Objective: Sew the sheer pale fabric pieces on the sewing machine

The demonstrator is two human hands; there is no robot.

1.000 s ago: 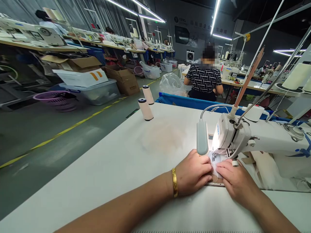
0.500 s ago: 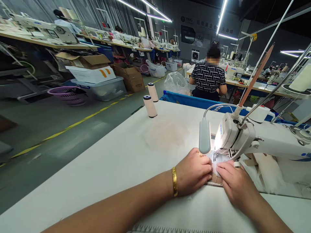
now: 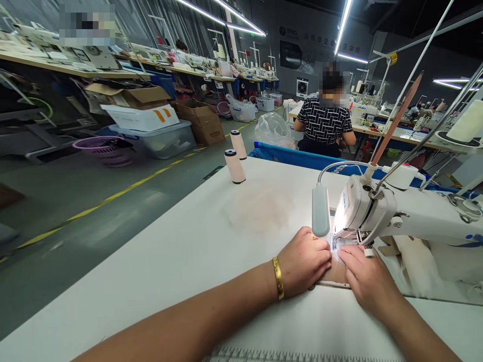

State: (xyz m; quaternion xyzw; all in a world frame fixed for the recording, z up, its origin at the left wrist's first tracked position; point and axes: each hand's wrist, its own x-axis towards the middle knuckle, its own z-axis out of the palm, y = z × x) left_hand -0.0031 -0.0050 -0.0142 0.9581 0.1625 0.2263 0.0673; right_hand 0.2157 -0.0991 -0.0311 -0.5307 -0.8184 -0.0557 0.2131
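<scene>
Left grip (image 3: 307, 261), a bare hand with a gold bangle (image 3: 278, 278) at the wrist, rests bent fingers at the left edge of a small white cloth (image 3: 335, 254), while the right grip (image 3: 367, 271) lays its fingers along the right side; whether either pinches the cloth, I cannot tell. It lies toward the right of the white counter (image 3: 181, 261), at the needle end of a sewing machine (image 3: 349, 206) (a grey lamp (image 3: 320, 211) hangs just left). Work looks partway through: the cloth is already set at the needle end and not yet free of it; how much is stitched or left is too small to judge. What shows looks pale, thin and brightly lit, its outline mostly hidden.
</scene>
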